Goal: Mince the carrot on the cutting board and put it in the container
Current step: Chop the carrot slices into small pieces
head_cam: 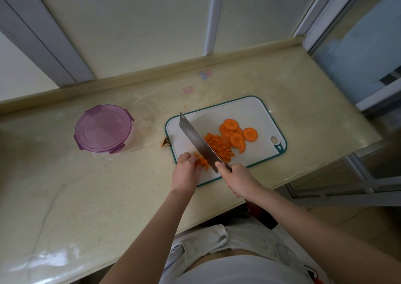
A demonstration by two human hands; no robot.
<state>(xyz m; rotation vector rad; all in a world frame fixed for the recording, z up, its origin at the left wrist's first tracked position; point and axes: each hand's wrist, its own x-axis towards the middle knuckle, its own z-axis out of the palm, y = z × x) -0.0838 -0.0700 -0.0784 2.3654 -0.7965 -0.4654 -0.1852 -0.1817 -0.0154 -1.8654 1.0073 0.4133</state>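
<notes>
Gripping the cleaver (198, 141) in my right hand (238, 180), fingers wrapped round its handle. Fingers of my left hand (184, 173) curl over carrot pieces (200, 161) at the blade, on the cutting board (249, 110). The minced pile (219, 147) and slices (236, 131) lie right of the blade. The lidded container (103, 128) sits left on the counter (86, 197).

container (103, 129) left of cutting board (256, 112) | carrot (230, 136) on board

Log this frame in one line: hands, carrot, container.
left hand: holds carrot pieces at blade | right hand: grips cleaver | minced carrot: pile on cutting board | carrot slices: not minced | container: lid on, left of board
</notes>
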